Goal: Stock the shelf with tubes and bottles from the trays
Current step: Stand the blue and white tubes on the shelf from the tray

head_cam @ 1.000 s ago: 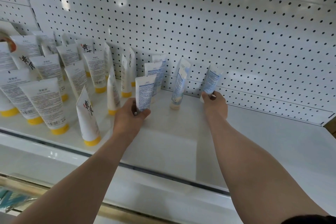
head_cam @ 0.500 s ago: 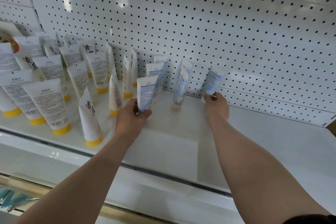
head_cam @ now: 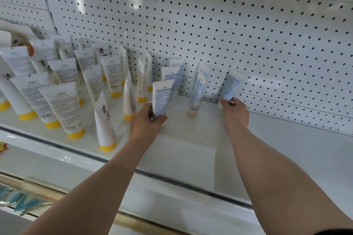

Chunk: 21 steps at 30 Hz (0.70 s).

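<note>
My left hand (head_cam: pixel 147 122) grips the lower end of a white tube with blue print (head_cam: pixel 162 97), held upright on the white shelf (head_cam: pixel 191 145). My right hand (head_cam: pixel 236 110) holds the base of another blue-print tube (head_cam: pixel 231 86) that leans against the pegboard back wall (head_cam: pixel 229 25). Between them a blue-and-white tube (head_cam: pixel 197 89) stands cap down. Two more blue-print tubes (head_cam: pixel 172 76) stand behind the left one. Both tubes' caps are hidden by my fingers.
Several white tubes with yellow caps (head_cam: pixel 61 107) stand in rows on the left half of the shelf. The right half of the shelf (head_cam: pixel 296 149) shows bare white surface. A blue packet (head_cam: pixel 19 200) lies below the shelf's front edge at lower left.
Both hands keep hold of their tubes in nearly the same spots. The view has shifted slightly; nothing was let go.
</note>
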Motion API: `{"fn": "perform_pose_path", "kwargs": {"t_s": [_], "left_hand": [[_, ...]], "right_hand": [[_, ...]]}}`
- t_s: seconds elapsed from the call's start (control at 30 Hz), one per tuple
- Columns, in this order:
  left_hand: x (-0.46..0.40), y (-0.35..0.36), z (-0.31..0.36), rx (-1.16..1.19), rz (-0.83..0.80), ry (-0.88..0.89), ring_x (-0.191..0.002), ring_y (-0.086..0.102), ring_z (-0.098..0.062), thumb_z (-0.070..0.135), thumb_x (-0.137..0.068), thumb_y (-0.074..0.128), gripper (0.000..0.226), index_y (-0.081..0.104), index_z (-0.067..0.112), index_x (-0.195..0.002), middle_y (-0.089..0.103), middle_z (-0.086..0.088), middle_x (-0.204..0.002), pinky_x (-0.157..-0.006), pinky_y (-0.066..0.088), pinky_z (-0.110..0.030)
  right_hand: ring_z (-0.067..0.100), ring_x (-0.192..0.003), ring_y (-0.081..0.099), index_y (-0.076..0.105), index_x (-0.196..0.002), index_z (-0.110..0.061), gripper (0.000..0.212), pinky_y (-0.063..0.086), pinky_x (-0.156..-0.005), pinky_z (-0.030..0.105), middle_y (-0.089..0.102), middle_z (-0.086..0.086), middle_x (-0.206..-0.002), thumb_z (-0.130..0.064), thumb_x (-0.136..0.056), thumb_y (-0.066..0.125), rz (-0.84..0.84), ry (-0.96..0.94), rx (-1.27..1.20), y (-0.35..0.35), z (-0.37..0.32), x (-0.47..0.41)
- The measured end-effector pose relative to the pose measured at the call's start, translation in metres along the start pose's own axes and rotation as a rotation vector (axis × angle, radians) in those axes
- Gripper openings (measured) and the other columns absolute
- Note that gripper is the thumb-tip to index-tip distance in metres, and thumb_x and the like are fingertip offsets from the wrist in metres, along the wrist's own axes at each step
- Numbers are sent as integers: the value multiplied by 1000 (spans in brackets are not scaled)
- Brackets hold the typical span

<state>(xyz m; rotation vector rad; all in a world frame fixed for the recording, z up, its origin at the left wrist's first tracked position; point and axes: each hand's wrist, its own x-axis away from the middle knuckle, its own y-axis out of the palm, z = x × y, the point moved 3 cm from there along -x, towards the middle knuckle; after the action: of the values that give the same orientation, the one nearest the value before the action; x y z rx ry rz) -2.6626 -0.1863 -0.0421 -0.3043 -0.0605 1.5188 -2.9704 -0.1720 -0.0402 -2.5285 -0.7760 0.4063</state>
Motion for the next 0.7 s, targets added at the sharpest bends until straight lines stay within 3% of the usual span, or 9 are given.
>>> {"fn": "perform_pose_path", "kwargs": {"t_s": [0.5,0.7], "left_hand": [[1,0,2,2,-1,-6,-87,65,-17,21,-85,76,26,63,25,-107,69,5,-91,-71,49,-25],[1,1,-1,30,1,12,-87,64,-27,17,-84,77,24,63,25,-102,70,-6,-91,-75,52,-36]], "right_hand": [[14,-84,62,71,-105,-34,28,39,-65,27,70,-16,-93,-54,-87,62,-7,-1,4,0,-1,1],[14,-85,61,69,-104,-35,25,42,-69,28,66,-17,-89,-53,-88,63,-8,-3,-2,0,-1,1]]}}
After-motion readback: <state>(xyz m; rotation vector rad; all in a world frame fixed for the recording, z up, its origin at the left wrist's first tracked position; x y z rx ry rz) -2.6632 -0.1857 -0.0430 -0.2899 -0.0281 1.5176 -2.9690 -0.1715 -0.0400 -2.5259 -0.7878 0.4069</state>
